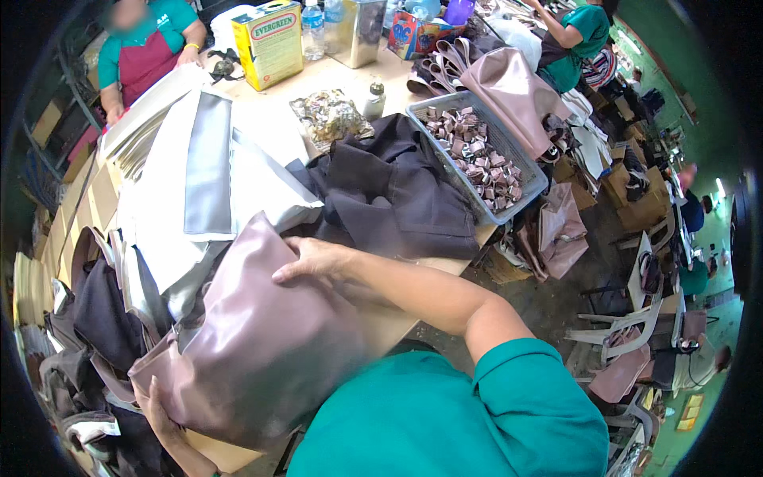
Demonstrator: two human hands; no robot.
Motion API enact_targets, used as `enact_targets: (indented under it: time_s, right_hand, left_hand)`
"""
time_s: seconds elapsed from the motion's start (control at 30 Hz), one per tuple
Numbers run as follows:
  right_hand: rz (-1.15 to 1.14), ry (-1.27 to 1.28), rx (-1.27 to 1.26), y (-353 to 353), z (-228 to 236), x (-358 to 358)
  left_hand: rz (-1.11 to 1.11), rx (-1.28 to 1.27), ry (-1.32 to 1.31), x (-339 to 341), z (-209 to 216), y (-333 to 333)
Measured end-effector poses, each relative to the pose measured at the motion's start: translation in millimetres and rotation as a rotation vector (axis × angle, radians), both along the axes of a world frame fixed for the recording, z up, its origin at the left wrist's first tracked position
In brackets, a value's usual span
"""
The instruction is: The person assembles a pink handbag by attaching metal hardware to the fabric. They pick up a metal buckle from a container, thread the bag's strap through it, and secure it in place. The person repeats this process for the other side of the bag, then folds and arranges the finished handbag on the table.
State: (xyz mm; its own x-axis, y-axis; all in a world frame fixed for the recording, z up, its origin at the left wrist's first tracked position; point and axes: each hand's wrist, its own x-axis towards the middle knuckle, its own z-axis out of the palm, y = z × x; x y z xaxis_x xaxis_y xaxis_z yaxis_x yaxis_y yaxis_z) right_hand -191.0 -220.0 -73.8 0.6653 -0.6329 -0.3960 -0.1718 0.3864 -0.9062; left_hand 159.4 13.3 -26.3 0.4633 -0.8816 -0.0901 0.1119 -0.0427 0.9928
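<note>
A large mauve bag (254,342) of smooth, leather-like material is held up in front of me at the table's near edge. My right hand (314,259) grips its upper right edge, with the thumb lying on the outer face. Low on the left, my left hand (159,413) clasps the bottom edge; part of its fingers is hidden behind the material. Beyond the bag lie white sheets with a grey strip (208,167) and a heap of dark fabric (389,187). Whether anything is inside the bag cannot be seen.
A grey-blue basket (520,191) of small mauve tabs stands at the table's right. Further back are a yellow tin (269,46), water bottles (313,30) and a small bottle (374,102). Dark pieces (107,310) pile up at left. Co-workers stand across the table; chairs (624,330) are at right.
</note>
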Motion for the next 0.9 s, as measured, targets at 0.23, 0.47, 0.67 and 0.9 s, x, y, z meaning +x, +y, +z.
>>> enact_targets:
  time_s: [0.23,0.47,0.67,0.9]
  right_hand:
    - [0.237,-0.271,-0.041,32.1,31.4,-14.3]
    - [-0.278,-0.227,-0.113,32.9,134.0,-94.3]
    - [-0.806,-0.124,-1.001,-24.6,222.4,-237.2]
    - [-1.302,-0.715,-1.057,-43.2,295.9,-344.8]
  left_hand:
    - [-0.020,0.004,-0.139,7.6,37.7,14.8]
    - [0.018,-0.220,-0.036,6.8,79.7,-23.5]
    - [-0.248,-0.421,-0.148,-125.6,101.2,-126.8]
    - [-0.357,-0.272,-0.042,-173.9,79.1,-139.5]
